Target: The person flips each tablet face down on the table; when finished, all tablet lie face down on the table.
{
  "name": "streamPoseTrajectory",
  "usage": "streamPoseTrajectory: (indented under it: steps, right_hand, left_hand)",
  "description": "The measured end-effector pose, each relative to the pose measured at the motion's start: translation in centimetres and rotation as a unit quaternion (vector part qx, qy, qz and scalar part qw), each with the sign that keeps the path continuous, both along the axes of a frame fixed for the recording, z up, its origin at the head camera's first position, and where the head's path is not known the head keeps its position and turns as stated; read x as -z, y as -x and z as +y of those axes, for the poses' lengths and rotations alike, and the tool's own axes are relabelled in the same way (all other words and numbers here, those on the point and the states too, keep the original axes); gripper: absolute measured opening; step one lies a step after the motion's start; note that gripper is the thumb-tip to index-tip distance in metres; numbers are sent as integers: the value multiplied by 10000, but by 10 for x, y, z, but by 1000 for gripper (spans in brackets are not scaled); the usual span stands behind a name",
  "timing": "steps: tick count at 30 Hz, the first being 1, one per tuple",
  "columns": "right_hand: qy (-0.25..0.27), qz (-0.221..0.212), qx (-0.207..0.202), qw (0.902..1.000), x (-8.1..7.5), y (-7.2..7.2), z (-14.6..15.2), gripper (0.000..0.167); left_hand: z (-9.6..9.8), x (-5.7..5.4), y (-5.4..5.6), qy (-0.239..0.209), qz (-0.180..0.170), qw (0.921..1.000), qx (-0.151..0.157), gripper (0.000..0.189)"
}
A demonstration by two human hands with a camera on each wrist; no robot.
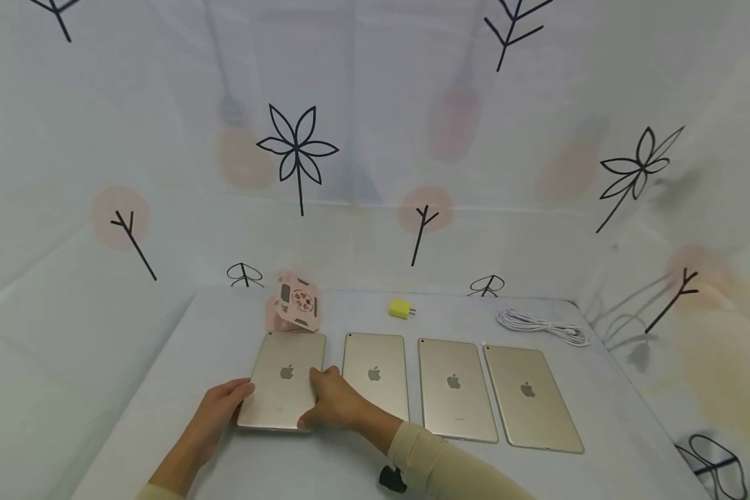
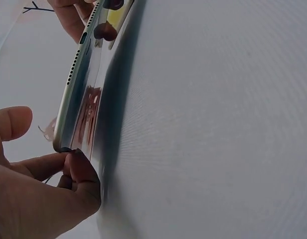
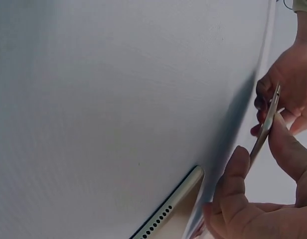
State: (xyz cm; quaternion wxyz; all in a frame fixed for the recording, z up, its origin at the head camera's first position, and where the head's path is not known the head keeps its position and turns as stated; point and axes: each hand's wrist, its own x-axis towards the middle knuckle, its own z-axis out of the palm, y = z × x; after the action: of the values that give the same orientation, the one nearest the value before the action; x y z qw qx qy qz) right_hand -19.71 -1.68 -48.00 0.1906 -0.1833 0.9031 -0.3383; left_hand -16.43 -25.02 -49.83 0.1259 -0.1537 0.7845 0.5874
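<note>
A gold tablet (image 1: 280,396) with a dark apple logo is the leftmost of a row, back side up. My left hand (image 1: 215,411) holds its left edge, thumb by the top face, fingers curled at the lower corner in the left wrist view. Gripping the opposite edge is my right hand (image 1: 337,404), its thumb and fingers on either side of the tablet's thin edge (image 3: 266,122) in the right wrist view. Its near edge (image 2: 69,94), with speaker holes and a port, is tilted up off the table in the left wrist view. My right hand partly hides the second tablet (image 1: 375,354).
To the right lie a third tablet (image 1: 455,406) and a fourth tablet (image 1: 531,410), backs up. Behind them are a pink cut-out box-like piece (image 1: 303,305), a yellow plug adapter (image 1: 400,310) and a coiled white cable (image 1: 540,326). A small black object (image 1: 392,479) lies near my right sleeve.
</note>
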Motion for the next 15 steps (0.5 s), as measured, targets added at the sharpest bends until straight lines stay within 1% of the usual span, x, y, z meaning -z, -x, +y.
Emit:
streamPoseTrajectory:
  steps: [5,8,11,15]
  right_hand:
    - [-50,23,-33,10000,2,5,0,96]
    - [-77,30,-19,10000,2,7,0,96]
    - [-87,-69,74,9999,2,7,0,98]
    - [-239,-82,104,9996,3,9,0,98]
  left_hand:
    - [0,1,3,112,68,9998,126,64]
    - [0,1,4,219,31,9997,123,64]
    - [0,2,5,303,-13,9994,142,64]
    - [0,3,5,442,-47,9989,179,61]
